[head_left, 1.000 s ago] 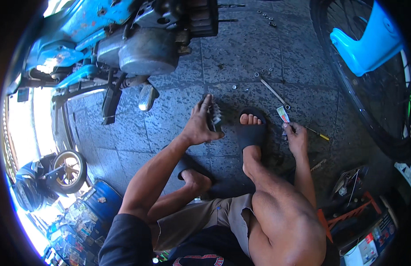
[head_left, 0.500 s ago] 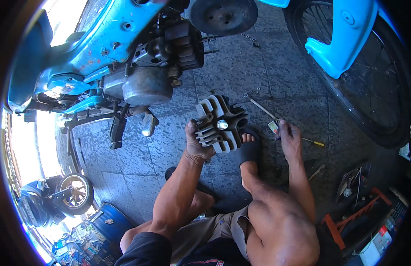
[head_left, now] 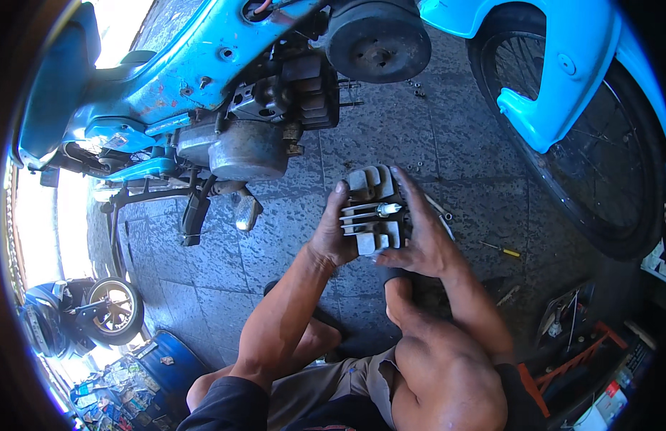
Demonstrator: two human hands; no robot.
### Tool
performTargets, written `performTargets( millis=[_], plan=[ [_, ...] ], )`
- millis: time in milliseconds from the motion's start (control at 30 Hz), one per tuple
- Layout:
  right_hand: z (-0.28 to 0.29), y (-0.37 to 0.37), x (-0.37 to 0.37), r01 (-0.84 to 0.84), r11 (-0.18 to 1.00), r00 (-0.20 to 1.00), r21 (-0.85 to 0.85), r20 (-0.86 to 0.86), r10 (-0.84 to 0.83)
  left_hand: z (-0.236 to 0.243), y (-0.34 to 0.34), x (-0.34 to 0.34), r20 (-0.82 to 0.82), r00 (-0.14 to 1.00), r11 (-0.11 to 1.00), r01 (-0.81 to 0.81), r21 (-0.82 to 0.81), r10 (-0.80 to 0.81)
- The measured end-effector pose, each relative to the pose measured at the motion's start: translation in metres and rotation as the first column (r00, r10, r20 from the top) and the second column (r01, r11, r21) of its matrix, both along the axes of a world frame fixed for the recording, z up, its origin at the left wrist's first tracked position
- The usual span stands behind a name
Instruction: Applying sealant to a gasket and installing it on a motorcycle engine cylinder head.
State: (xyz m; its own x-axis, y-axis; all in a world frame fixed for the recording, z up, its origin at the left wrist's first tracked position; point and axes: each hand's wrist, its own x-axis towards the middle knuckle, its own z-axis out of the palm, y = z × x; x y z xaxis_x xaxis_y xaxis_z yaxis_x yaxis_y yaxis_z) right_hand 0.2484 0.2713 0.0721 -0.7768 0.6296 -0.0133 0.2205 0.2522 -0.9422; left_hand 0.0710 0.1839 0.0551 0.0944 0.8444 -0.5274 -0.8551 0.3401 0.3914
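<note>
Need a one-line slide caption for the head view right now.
Both hands, left hand and right hand, hold a finned metal cylinder head above the paving beside a blue motorbike.

Finned cylinder head (head_left: 372, 212) lifted off ground, right hand (head_left: 419, 241) now gripping too

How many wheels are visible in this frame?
2: the blue motorbike's spoked wheel at upper right, and a small wheel at lower left. Others may be hidden or out of frame.

grey finned cylinder head (head_left: 372, 212), blue motorbike (head_left: 204, 65)
</note>
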Motion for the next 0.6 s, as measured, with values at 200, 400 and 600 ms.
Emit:
performTargets(
  millis=[200, 400, 600],
  plan=[
    [-0.005, -0.001, -0.02, 0.149, 0.912, 0.965, -0.381, -0.146, -0.219, 0.027, 0.023, 0.009, -0.172, 0.984, 0.993, 0.018, -0.121, -0.039],
    [-0.019, 0.011, -0.022, 0.028, 0.727, 0.839, -0.686, -0.379, -0.39, 0.033, 0.026, 0.001, -0.153, 0.984, 0.99, 0.074, -0.122, -0.093],
    [-0.049, 0.038, -0.014, -0.078, 0.509, 0.751, -0.857, -0.386, -0.535, 0.018, 0.003, -0.006, -0.308, 0.946, 0.989, 0.06, -0.136, -0.1]
  ],
)
